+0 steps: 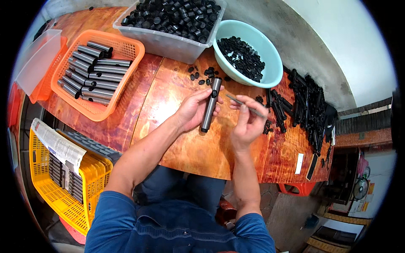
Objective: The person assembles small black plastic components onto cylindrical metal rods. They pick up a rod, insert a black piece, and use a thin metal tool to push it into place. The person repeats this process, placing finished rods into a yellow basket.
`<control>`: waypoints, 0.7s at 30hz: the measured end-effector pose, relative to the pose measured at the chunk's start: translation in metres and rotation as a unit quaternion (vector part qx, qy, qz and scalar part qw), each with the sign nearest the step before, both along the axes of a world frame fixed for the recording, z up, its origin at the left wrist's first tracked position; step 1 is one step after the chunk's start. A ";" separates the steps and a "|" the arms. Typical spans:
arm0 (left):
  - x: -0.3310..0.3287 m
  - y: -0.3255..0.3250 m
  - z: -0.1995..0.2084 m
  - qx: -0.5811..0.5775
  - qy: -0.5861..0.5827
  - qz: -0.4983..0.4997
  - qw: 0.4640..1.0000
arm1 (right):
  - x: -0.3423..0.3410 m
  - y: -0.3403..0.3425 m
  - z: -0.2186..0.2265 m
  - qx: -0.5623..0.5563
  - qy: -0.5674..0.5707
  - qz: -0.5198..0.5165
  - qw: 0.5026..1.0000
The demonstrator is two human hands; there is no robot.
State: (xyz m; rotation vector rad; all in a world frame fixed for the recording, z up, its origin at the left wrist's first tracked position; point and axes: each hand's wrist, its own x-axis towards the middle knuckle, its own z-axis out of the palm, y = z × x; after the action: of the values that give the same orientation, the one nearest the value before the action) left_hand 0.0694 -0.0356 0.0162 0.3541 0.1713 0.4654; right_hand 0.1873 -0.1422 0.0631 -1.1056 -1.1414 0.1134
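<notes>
In my left hand (pixel 197 109) is a grey metal tube (pixel 209 110) with black ends, held tilted above the wooden table. A small black oval piece sits on the tube's side near the thumb. My right hand (pixel 248 120), just to the right, pinches a thin grey pointed rod (pixel 249 107) between thumb and fingers. The rod's tip points toward the tube but stays apart from it. Beyond the tube, several loose black oval pieces (pixel 196 76) lie on the table.
An orange basket (pixel 105 111) of similar tubes stands at left. Behind are a clear bin (pixel 168 50) of black caps and a light-blue bowl (pixel 274 69) of small black pieces. Black parts (pixel 306 105) pile up at right. A yellow crate (pixel 95 185) with tubes stands lower left.
</notes>
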 end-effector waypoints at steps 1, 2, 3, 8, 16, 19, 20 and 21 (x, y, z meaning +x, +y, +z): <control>-0.001 -0.001 0.001 0.006 0.001 0.003 1.000 | -0.004 0.000 -0.010 0.012 -0.006 0.000 1.000; 0.000 0.000 0.001 0.013 0.003 0.006 1.000 | -0.006 0.000 -0.017 0.002 -0.030 -0.016 0.999; 0.000 0.002 0.001 0.015 0.002 0.009 1.000 | -0.006 -0.001 -0.021 0.001 -0.046 -0.010 0.999; -0.001 0.000 0.004 0.036 0.010 0.018 0.999 | -0.007 -0.006 -0.034 -0.017 -0.103 0.004 0.994; 0.001 -0.003 0.006 0.045 0.026 0.026 0.998 | -0.008 -0.005 -0.022 -0.019 -0.146 -0.024 0.989; 0.002 -0.003 0.004 0.049 0.028 0.024 0.998 | -0.005 -0.004 -0.025 -0.027 -0.180 -0.039 0.983; 0.002 -0.003 0.003 0.052 0.028 0.023 0.998 | -0.005 -0.005 -0.025 -0.030 -0.174 -0.037 0.984; 0.002 -0.003 0.003 0.050 0.035 0.024 0.998 | -0.006 -0.005 -0.024 -0.033 -0.168 -0.035 0.985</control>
State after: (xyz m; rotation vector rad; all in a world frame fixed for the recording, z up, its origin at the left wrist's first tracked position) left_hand 0.0713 -0.0384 0.0189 0.4655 0.2252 0.5103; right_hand 0.1813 -0.1468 0.0391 -1.2534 -1.4046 -0.0963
